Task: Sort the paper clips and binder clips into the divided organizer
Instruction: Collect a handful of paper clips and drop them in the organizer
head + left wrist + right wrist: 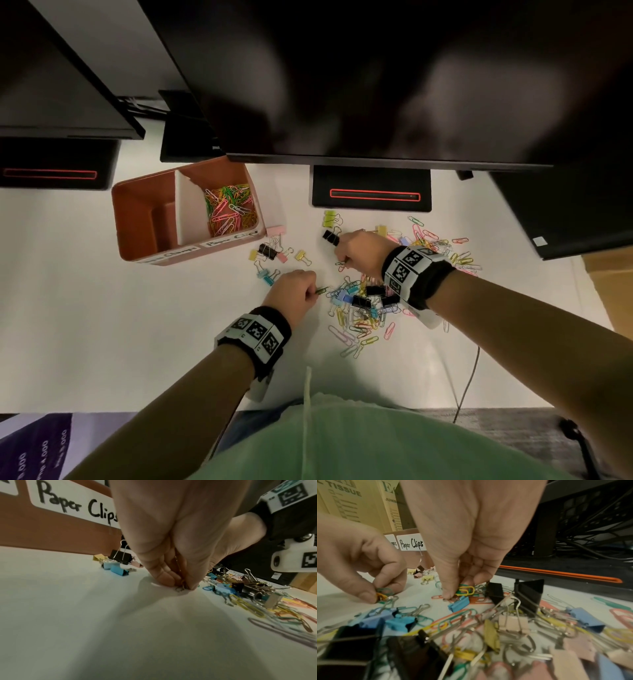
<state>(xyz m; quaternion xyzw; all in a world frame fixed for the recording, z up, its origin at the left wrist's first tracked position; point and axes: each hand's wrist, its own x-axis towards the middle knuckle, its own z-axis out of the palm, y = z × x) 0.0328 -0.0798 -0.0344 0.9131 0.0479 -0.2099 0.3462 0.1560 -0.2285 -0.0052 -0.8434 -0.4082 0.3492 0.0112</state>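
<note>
Pinching with thumb and fingertips, the left hand (pixel 294 289) holds a few paper clips (pixel 382 594), green and orange, low against the white desk (pixel 137 325). The right hand (pixel 359 251) also pinches narrowly, on a yellow and a green paper clip (pixel 465 590), just above a blue binder clip (pixel 458 605) at the near edge of the mixed pile (pixel 364 308). I judge the paper clips are very light, thin and smooth, so they probably slip easily and hook into each other; taking them by the flat loops between two fingertips seems best. The binder clips look stiffer and a little heavier, and the folded body between the wire handles is probably the place to hold. Far to the left of both grips stands the brown organizer (pixel 137 219). Its right part, labelled "Paper Clips", already holds many colored clips; the left part looks empty. Some small binder clips (pixel 274 255) lie between the organizer and the hands.
</note>
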